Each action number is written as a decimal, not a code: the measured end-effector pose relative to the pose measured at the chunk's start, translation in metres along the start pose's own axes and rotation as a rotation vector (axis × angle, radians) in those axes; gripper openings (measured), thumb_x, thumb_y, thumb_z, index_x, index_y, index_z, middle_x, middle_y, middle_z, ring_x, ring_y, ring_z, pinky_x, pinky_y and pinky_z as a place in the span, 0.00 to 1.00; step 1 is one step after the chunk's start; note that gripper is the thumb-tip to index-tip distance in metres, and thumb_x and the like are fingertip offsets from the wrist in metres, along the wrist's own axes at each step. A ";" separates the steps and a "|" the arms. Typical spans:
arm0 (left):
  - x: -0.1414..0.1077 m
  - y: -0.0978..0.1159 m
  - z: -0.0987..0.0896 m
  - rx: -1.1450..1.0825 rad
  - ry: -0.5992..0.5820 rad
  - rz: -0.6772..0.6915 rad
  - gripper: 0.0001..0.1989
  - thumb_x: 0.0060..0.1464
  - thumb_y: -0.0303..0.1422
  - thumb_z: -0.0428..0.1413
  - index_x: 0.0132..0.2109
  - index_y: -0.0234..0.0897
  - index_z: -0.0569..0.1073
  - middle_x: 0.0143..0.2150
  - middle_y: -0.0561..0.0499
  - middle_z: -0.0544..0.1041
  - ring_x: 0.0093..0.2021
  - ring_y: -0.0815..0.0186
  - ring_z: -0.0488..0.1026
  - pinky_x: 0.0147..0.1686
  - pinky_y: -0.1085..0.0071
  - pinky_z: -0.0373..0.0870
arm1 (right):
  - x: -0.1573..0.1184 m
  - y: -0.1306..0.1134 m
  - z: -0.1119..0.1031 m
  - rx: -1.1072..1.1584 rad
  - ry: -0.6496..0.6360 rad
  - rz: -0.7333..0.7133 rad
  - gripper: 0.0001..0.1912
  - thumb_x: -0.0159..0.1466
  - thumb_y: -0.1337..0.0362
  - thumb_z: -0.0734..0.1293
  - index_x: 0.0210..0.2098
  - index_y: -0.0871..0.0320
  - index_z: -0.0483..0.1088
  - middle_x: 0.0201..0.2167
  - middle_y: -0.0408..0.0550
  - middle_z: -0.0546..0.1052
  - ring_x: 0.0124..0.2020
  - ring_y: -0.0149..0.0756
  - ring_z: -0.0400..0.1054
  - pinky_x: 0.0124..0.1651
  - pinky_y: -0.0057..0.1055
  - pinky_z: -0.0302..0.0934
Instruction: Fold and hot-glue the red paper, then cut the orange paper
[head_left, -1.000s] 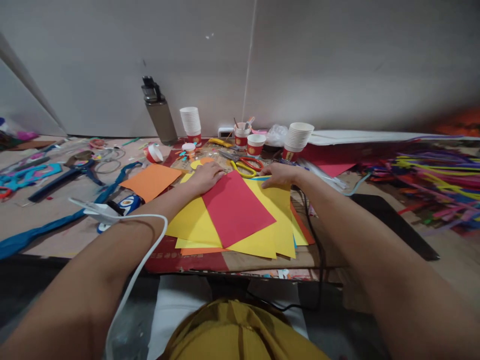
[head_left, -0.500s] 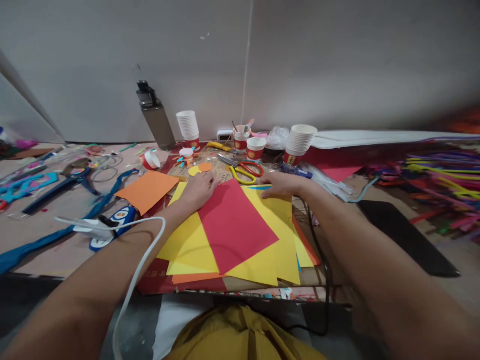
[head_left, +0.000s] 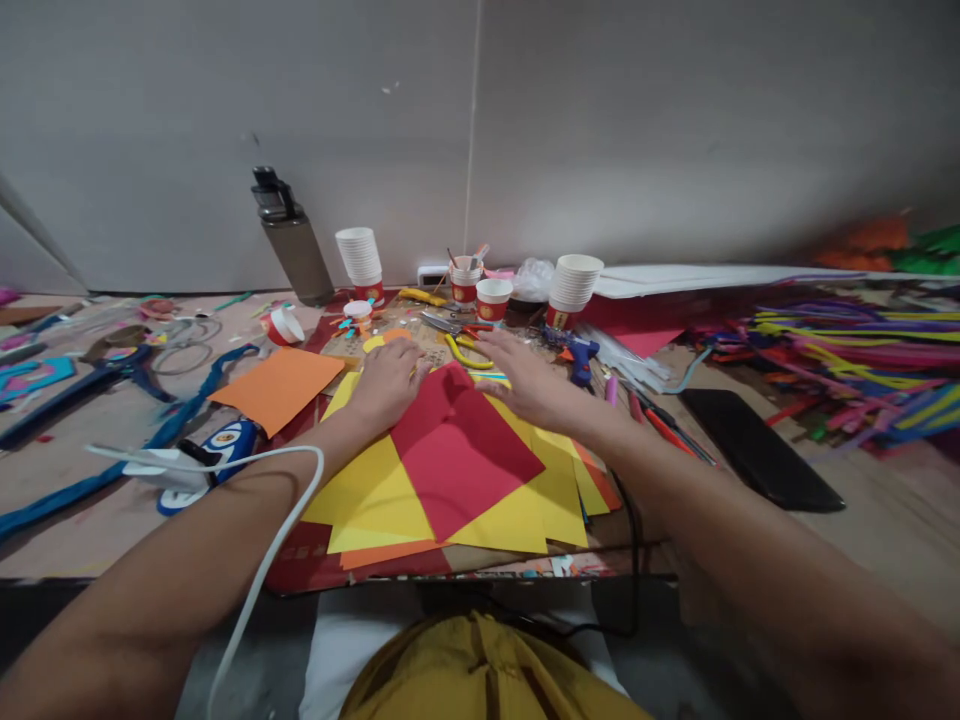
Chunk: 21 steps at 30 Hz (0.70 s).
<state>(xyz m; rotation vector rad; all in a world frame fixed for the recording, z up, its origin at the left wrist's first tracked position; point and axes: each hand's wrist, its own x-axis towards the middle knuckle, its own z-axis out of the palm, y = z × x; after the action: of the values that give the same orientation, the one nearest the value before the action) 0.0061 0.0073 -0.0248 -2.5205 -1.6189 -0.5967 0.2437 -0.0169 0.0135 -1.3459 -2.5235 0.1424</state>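
Several sheets of coloured paper lie in a loose pile in front of me, with a red sheet (head_left: pixel 465 460) on top and yellow sheets (head_left: pixel 360 495) fanned out beneath it. My left hand (head_left: pixel 388 382) rests at the upper left edge of the red sheet, its fingers spread. Over the pile's upper right edge is my right hand (head_left: pixel 517 372), fingers stretched out, close to the yellow-handled scissors (head_left: pixel 469 352). Neither hand holds anything. An orange sheet (head_left: pixel 281 382) lies apart, left of my left hand.
Stacked paper cups (head_left: pixel 360 262) and a dark bottle (head_left: pixel 296 245) stand at the back. More stacked cups (head_left: pixel 574 285), a blue glue gun (head_left: pixel 582 360) and a black phone (head_left: pixel 757 448) are on the right. Pipe cleaners (head_left: pixel 847 350) spread at the far right; a white cable crosses my left forearm.
My right hand has moved left and inward, closer to my left hand and the red sheet. The view has shifted slightly to the right, showing the glue gun more fully.
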 end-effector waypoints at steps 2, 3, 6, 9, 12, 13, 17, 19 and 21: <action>-0.006 0.004 0.003 -0.004 -0.032 0.042 0.25 0.67 0.41 0.38 0.58 0.30 0.68 0.60 0.39 0.69 0.62 0.55 0.62 0.61 0.59 0.55 | -0.011 -0.014 0.015 0.020 -0.021 -0.119 0.35 0.68 0.52 0.58 0.68 0.65 0.50 0.70 0.58 0.49 0.71 0.46 0.38 0.69 0.44 0.39; -0.010 0.005 0.006 -0.009 -0.063 0.053 0.26 0.67 0.41 0.38 0.61 0.28 0.66 0.63 0.38 0.67 0.65 0.55 0.59 0.63 0.59 0.52 | -0.016 -0.019 0.023 0.011 -0.055 -0.164 0.38 0.68 0.48 0.57 0.69 0.65 0.49 0.71 0.59 0.47 0.71 0.47 0.36 0.69 0.45 0.39; -0.017 0.008 0.012 -0.039 -0.174 0.037 0.28 0.67 0.43 0.38 0.64 0.28 0.61 0.67 0.37 0.61 0.68 0.54 0.53 0.65 0.56 0.50 | -0.028 -0.027 0.040 -0.031 -0.160 -0.171 0.42 0.66 0.41 0.53 0.68 0.65 0.51 0.69 0.62 0.50 0.70 0.52 0.41 0.68 0.52 0.40; -0.016 0.009 0.012 -0.107 -0.183 0.010 0.27 0.67 0.42 0.36 0.63 0.31 0.63 0.66 0.40 0.64 0.67 0.57 0.57 0.64 0.57 0.52 | -0.032 -0.028 0.044 -0.059 -0.200 -0.161 0.42 0.66 0.39 0.50 0.69 0.64 0.51 0.70 0.61 0.49 0.70 0.50 0.42 0.68 0.51 0.40; -0.013 0.010 0.005 -0.126 -0.163 0.000 0.25 0.66 0.42 0.40 0.60 0.32 0.67 0.62 0.39 0.69 0.63 0.58 0.63 0.62 0.60 0.55 | -0.031 -0.027 0.043 -0.061 -0.198 -0.151 0.43 0.66 0.39 0.49 0.69 0.64 0.50 0.70 0.61 0.49 0.70 0.49 0.42 0.68 0.50 0.40; -0.013 0.012 0.003 -0.108 -0.159 -0.003 0.24 0.65 0.42 0.42 0.59 0.32 0.68 0.61 0.39 0.69 0.62 0.58 0.64 0.62 0.61 0.56 | -0.031 -0.027 0.043 -0.059 -0.193 -0.141 0.44 0.66 0.38 0.49 0.69 0.64 0.50 0.69 0.62 0.49 0.70 0.50 0.42 0.68 0.50 0.40; -0.014 0.017 -0.004 0.022 -0.089 -0.081 0.23 0.61 0.44 0.49 0.55 0.33 0.72 0.56 0.39 0.72 0.58 0.50 0.64 0.59 0.55 0.58 | -0.032 -0.027 0.044 -0.016 -0.136 -0.075 0.43 0.65 0.39 0.55 0.67 0.66 0.54 0.68 0.64 0.53 0.69 0.53 0.45 0.67 0.50 0.42; -0.015 0.017 -0.006 0.072 -0.053 -0.123 0.24 0.59 0.46 0.50 0.53 0.33 0.73 0.52 0.39 0.72 0.55 0.48 0.65 0.57 0.53 0.59 | -0.032 -0.026 0.040 0.045 -0.053 -0.001 0.37 0.65 0.44 0.59 0.63 0.65 0.60 0.65 0.64 0.60 0.66 0.53 0.52 0.65 0.48 0.48; -0.015 0.014 -0.006 0.071 -0.063 -0.132 0.24 0.59 0.48 0.51 0.52 0.32 0.72 0.51 0.38 0.73 0.52 0.49 0.66 0.55 0.55 0.61 | -0.033 -0.023 0.034 0.117 0.058 0.083 0.29 0.66 0.50 0.62 0.59 0.63 0.64 0.60 0.62 0.66 0.62 0.50 0.58 0.62 0.45 0.54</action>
<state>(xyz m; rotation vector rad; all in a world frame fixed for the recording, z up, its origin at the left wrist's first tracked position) 0.0112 -0.0138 -0.0226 -2.4201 -1.8053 -0.4669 0.2328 -0.0552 -0.0208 -1.3882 -2.3735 0.2605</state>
